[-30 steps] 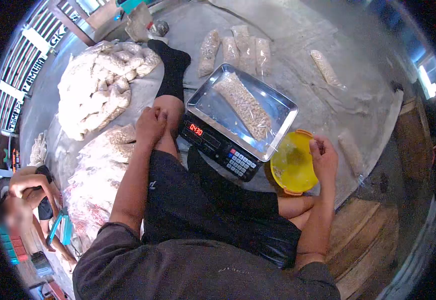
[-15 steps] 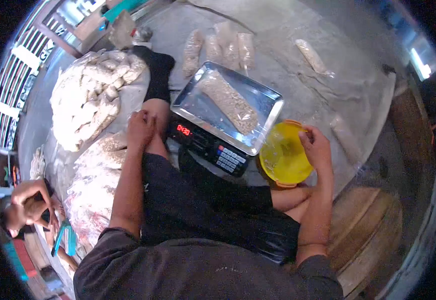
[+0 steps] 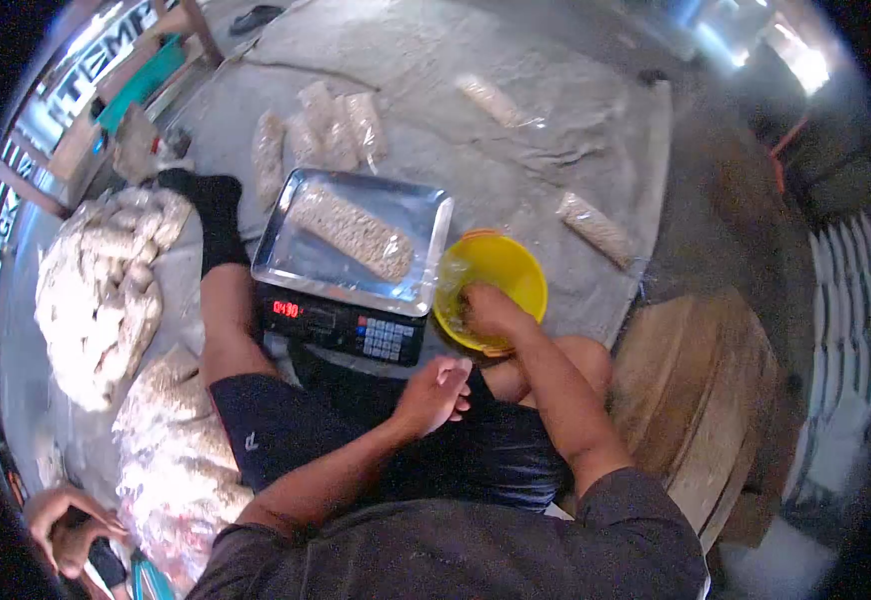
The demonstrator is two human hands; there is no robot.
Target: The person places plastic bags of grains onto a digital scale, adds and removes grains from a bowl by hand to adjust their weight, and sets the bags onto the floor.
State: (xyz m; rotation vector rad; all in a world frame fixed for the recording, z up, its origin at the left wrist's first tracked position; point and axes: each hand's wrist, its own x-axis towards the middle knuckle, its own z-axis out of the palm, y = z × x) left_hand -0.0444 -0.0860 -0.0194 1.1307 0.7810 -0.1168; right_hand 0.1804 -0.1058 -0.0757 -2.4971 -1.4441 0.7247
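My right hand point(image 3: 493, 309) reaches down into a yellow bucket point(image 3: 528, 270) by my right leg. Its fingers are hidden inside, close to some clear plastic point(image 3: 453, 277). Over my lap, my left hand point(image 3: 436, 395) has its fingers curled in, and nothing shows in them. A digital scale point(image 3: 341, 330) with lit red digits stands between my legs, left of the bucket. On its shiny metal tray point(image 3: 428, 212) lies a clear plastic bag of pale, small pieces point(image 3: 351, 232), touched by neither hand.
Several similar filled bags point(image 3: 331, 130) lie beyond the scale. Two more, one far bag point(image 3: 491, 100) and one nearer bag point(image 3: 596, 230), lie to the right on the grey sheet point(image 3: 566, 60). A large pile of bags point(image 3: 101, 290) is left. Another person point(image 3: 71, 530) sits lower left.
My right hand has gone from the bucket's rim down into it. My left hand has left my left leg and come across to the middle of my lap. The view has turned rightward.
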